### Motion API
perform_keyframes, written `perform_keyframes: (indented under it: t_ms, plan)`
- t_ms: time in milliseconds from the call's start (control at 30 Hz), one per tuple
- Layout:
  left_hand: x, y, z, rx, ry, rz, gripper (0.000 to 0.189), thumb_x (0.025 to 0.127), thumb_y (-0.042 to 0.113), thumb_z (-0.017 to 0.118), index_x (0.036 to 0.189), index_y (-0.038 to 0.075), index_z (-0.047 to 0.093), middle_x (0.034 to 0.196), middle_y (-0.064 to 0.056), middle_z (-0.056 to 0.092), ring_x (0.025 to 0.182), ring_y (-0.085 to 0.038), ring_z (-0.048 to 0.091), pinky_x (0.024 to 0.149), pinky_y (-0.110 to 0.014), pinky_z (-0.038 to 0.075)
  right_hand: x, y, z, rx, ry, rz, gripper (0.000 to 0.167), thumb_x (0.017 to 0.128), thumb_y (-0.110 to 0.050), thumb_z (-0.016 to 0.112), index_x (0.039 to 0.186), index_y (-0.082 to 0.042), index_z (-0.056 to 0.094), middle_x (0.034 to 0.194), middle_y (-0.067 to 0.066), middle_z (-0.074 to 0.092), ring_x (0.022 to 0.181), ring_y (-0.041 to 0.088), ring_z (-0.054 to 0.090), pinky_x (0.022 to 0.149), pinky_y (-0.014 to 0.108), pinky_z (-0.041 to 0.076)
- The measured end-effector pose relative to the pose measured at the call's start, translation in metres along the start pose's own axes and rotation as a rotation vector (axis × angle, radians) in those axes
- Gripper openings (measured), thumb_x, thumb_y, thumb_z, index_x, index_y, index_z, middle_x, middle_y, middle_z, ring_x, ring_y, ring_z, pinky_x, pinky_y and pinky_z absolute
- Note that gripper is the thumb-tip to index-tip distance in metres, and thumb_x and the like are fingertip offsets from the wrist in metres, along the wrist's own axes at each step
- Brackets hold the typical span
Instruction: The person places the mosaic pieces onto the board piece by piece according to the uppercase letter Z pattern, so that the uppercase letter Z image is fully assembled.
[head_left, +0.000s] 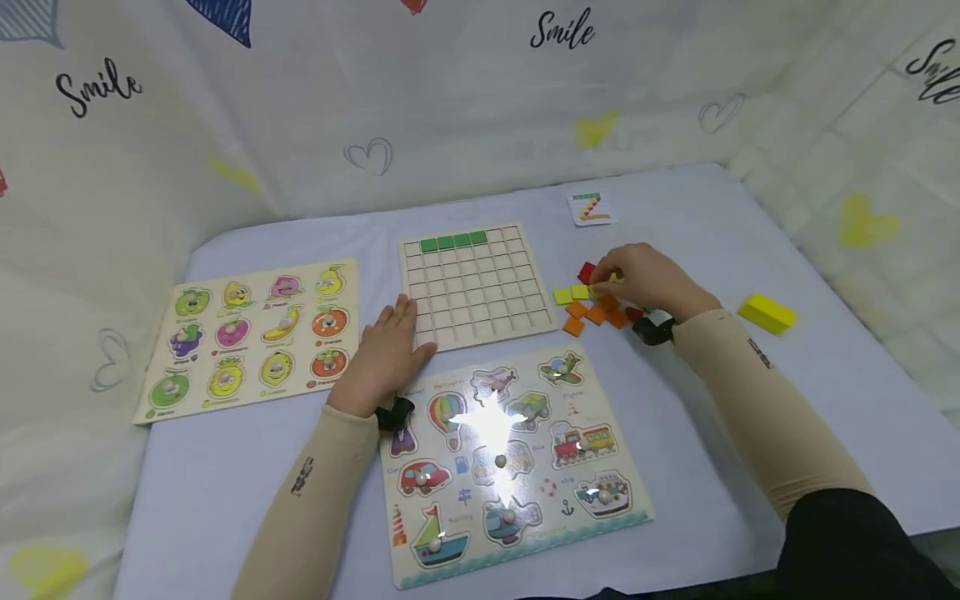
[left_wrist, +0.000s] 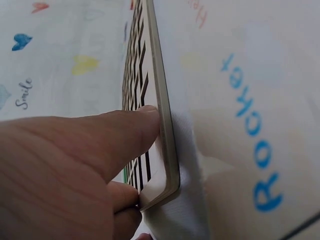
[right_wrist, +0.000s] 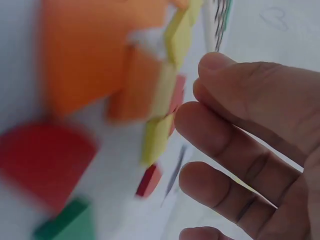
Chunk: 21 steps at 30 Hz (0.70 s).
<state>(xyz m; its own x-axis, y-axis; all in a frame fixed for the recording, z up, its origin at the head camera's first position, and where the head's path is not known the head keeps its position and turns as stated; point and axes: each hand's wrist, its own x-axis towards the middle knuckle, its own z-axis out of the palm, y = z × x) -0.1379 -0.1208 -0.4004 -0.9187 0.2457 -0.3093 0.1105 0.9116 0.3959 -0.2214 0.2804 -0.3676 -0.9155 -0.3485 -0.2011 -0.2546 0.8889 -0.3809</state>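
Observation:
My left hand rests at the lower left corner of a wooden grid board, fingers along its left side. In the left wrist view the thumb lies over the edge of the board. Four green square tiles fill part of the board's top row. On the right, my right hand reaches over a loose group of small tiles, thumb and forefinger close together with nothing visible between them. Around its fingertips lie yellow tiles, orange tiles and a red tile.
A small picture card with a Z of coloured squares lies behind the tiles. A yellow block sits at the right. A fruit puzzle board lies left, and a glossy vehicle puzzle board in front. A printed curtain hangs behind.

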Motion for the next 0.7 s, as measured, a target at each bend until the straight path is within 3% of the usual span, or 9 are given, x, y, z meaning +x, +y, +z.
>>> perform_keyframes:
  t_ms: [167,367,567,700]
  plan:
    - [-0.001,-0.001,-0.001,0.003,0.001,-0.001,0.085,0.107,0.043,0.052,0.166,0.002,0.008,0.176,-0.015,0.001,0.163,-0.041,0.005,0.129,-0.067,0.012,-0.024,0.023,0.001,-0.013,-0.016,0.05,0.015,0.095,-0.021,0.075,0.108,-0.013,0.081,0.112,0.009,0.076,0.094,0.026,0.06,0.083,0.043,0.052]
    - [-0.001,-0.002,-0.002,0.012,-0.002,-0.001,0.084,0.108,0.043,0.051,0.166,0.001,0.007,0.176,-0.016,0.0,0.163,-0.042,0.004,0.128,-0.067,0.012,-0.046,0.042,-0.005,-0.035,-0.003,0.069,0.022,0.095,-0.016,0.074,0.115,-0.009,0.079,0.12,0.014,0.075,0.111,0.032,0.061,0.098,0.054,0.053]
    - [0.0,-0.002,-0.001,0.017,0.004,0.012,0.085,0.108,0.041,0.052,0.166,0.0,0.006,0.176,-0.018,0.001,0.163,-0.043,0.006,0.127,-0.069,0.014,-0.056,0.053,-0.011,-0.055,-0.03,0.114,0.031,0.093,-0.016,0.076,0.122,-0.005,0.076,0.126,0.02,0.071,0.119,0.04,0.058,0.103,0.062,0.05]
    - [0.001,-0.001,0.0,0.016,0.002,0.017,0.086,0.107,0.042,0.053,0.166,0.0,0.007,0.176,-0.017,0.001,0.163,-0.043,0.006,0.127,-0.069,0.014,-0.058,0.057,-0.008,-0.059,-0.028,0.119,0.033,0.091,-0.016,0.078,0.123,-0.005,0.076,0.126,0.019,0.071,0.117,0.038,0.059,0.101,0.06,0.051]
